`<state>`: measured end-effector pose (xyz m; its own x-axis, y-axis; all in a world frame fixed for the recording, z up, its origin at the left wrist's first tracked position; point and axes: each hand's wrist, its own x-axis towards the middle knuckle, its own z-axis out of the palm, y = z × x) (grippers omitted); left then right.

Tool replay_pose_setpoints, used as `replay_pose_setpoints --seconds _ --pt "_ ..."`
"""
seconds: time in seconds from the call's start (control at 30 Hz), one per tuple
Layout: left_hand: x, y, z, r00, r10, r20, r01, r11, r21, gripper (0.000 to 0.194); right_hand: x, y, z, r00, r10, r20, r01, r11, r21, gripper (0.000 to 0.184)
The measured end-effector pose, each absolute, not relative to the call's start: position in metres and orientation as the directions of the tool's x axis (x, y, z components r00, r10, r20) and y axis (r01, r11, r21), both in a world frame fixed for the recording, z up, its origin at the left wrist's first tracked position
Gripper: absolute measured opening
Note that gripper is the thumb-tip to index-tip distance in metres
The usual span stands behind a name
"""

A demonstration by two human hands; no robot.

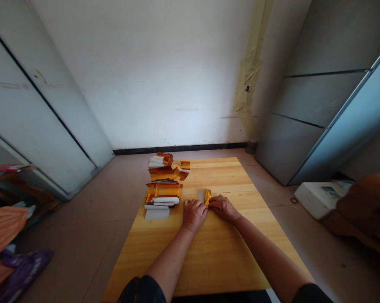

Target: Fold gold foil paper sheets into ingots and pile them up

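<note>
My left hand (195, 214) and my right hand (224, 207) meet over the middle of the wooden table. Between them lies a small piece with a shiny amber sheet (208, 194) on its right and a grey-white card (201, 195) on its left. The fingers of my right hand are pinched on the amber sheet's lower right edge. My left hand is closed, its curled fingers pressed on the lower left part of the piece. Fingertips cover the piece's near end. Further left are stacked amber sheets (167, 190) and folded white strips (166, 200).
The wooden table (196, 261) reaches toward a white wall (164, 75). At its far left lie more crumpled amber sheets (160, 173). A grey refrigerator (303, 109) and a white box (316, 198) stand right. A purple bag (25, 273) sits at lower left.
</note>
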<state>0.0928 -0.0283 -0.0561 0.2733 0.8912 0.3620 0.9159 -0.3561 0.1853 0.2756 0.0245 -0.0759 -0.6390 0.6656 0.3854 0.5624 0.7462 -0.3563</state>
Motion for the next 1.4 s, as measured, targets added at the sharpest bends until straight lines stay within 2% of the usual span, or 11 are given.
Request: replay_pose_setpoints --seconds 0.07,0.3,0.53,0.8,1.17,1.4 --pt "0.093 -0.03 -0.055 0.264 0.893 0.365 0.916 -0.351 0.196 0.008 0.275 0.027 -0.078 -0.633 0.653 0.416 0.542 0.757 -0.364 0.019" --pt "0.092 -0.033 -0.056 0.268 0.897 0.351 0.913 -0.353 0.204 0.01 0.273 0.034 -0.079 -0.629 0.632 0.453 0.481 0.774 -0.413 0.018" --pt "0.089 -0.039 -0.055 0.255 0.906 0.338 0.895 -0.353 0.273 0.026 0.27 0.041 -0.072 -0.662 0.67 0.336 0.489 0.726 -0.484 0.017" --pt "0.088 -0.044 -0.053 0.267 0.926 0.266 0.9 -0.339 0.273 0.028 0.267 0.039 -0.062 -0.598 0.781 0.179 0.606 0.586 -0.538 0.009" --pt "0.081 -0.051 -0.051 0.315 0.926 0.207 0.909 -0.357 0.216 0.038 0.255 0.038 -0.041 -0.533 0.846 0.02 0.772 0.496 -0.397 0.011" --pt "0.083 -0.055 -0.051 0.314 0.926 0.21 0.916 -0.354 0.191 0.037 0.251 0.038 -0.036 -0.541 0.841 -0.011 0.791 0.504 -0.346 0.012"
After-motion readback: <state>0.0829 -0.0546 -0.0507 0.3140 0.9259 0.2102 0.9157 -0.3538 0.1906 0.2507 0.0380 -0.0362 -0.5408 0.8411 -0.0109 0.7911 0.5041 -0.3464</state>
